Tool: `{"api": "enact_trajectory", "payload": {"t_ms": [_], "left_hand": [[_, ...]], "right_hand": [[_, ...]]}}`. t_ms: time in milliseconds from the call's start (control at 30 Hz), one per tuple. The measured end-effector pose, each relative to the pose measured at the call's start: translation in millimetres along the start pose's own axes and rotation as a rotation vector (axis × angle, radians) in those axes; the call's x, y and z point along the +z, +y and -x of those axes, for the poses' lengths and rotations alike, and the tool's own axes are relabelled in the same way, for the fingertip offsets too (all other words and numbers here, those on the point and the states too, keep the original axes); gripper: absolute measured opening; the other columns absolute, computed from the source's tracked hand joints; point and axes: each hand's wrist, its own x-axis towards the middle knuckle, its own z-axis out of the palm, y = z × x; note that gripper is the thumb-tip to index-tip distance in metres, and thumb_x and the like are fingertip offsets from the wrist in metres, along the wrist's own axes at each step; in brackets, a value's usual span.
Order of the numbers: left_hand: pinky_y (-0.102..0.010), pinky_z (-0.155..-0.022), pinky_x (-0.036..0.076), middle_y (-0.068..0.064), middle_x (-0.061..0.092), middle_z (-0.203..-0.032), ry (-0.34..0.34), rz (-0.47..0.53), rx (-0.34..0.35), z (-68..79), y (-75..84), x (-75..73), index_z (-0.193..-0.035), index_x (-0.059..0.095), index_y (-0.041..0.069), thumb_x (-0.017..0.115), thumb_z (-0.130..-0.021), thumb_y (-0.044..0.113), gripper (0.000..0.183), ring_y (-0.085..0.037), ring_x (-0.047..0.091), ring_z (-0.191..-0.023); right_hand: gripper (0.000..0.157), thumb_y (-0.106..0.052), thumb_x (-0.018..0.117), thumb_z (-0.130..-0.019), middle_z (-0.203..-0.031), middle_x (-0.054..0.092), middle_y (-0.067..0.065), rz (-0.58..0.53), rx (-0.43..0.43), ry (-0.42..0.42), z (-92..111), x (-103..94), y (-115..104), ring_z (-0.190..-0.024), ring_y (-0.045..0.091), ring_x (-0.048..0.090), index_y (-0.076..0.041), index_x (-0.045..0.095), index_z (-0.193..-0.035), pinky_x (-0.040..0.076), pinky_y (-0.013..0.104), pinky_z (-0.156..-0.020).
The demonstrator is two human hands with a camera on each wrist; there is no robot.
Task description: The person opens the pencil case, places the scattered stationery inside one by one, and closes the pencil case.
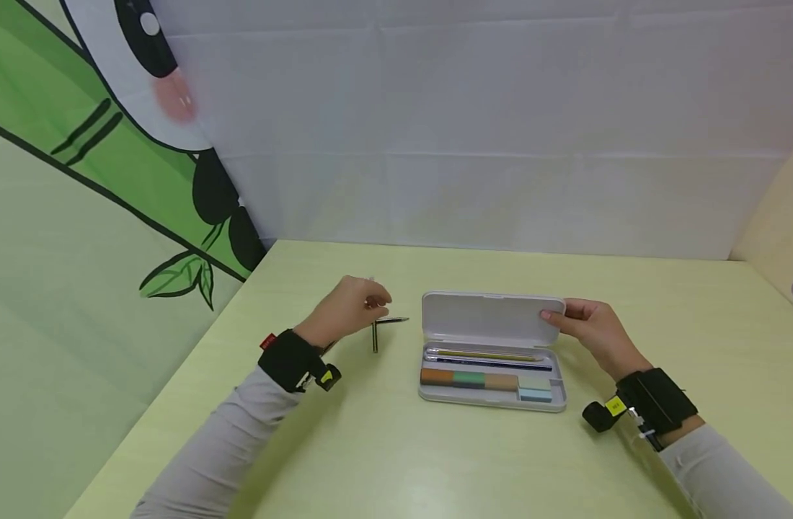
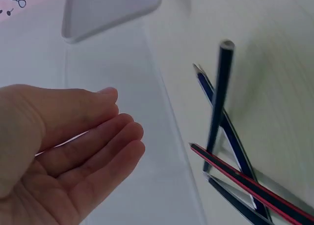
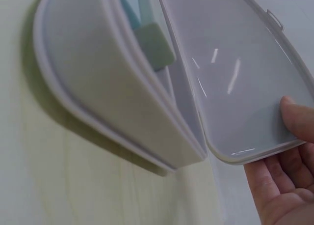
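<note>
From the left wrist view alone, a pencil (image 2: 255,187) shows red stripes.

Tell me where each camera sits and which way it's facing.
Head: worn on the head, facing forward and down at the table and open case; left hand, right hand and sleeved forearms show.
Left wrist: on that wrist, facing past the left hand toward crossed writing tools.
Right wrist: on that wrist, facing the case's side and raised lid; the right hand shows.
Shared: head and right wrist both show the right hand gripping the lid.

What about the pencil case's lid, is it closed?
No, the lid stands raised at the back of the open case.
</note>
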Motion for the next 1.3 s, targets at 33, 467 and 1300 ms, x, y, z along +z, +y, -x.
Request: {"api": "enact_trajectory", "payload": {"t_ms": [33, 467, 1300], "left_hand": [[-0.030, -0.075, 0.056, -0.010, 0.073, -0.096, 0.004, -0.012, -0.026, 1.5, -5.1, 0.1, -0.103, 0.072, 0.003, 0.067, -0.088, 0.008, 0.017, -0.020, 0.066, -0.085], [-0.040, -0.078, 0.058, -0.021, 0.071, -0.100, -0.018, -0.080, -0.232, 18.0, -41.3, 11.2, -0.104, 0.070, -0.005, 0.063, -0.087, -0.001, 0.019, -0.031, 0.068, -0.090], [-0.037, -0.068, 0.057, -0.019, 0.072, -0.085, 0.036, -0.209, -0.246, 6.4, -43.9, 23.7, -0.087, 0.071, -0.006, 0.063, -0.079, -0.008, 0.012, -0.029, 0.069, -0.078]], "right_hand": [[0.059, -0.040, 0.066, -0.090, -0.091, 0.066, -0.029, 0.000, 0.002, -0.001, -0.3, 0.0, 0.1, -0.092, -0.007, 0.059, 0.004, 0.058, -0.128, 0.048, 0.022, -0.090], [0.056, -0.038, 0.066, -0.090, -0.090, 0.067, -0.028, 0.000, -0.002, -0.004, -2.0, 1.8, 3.3, -0.090, -0.007, 0.059, 0.004, 0.061, -0.125, 0.050, 0.019, -0.086], [0.057, -0.041, 0.066, -0.090, -0.091, 0.067, -0.028, -0.012, -0.004, -0.001, -2.2, -0.6, 2.0, -0.092, -0.006, 0.060, 0.003, 0.060, -0.126, 0.050, 0.019, -0.088]]}}
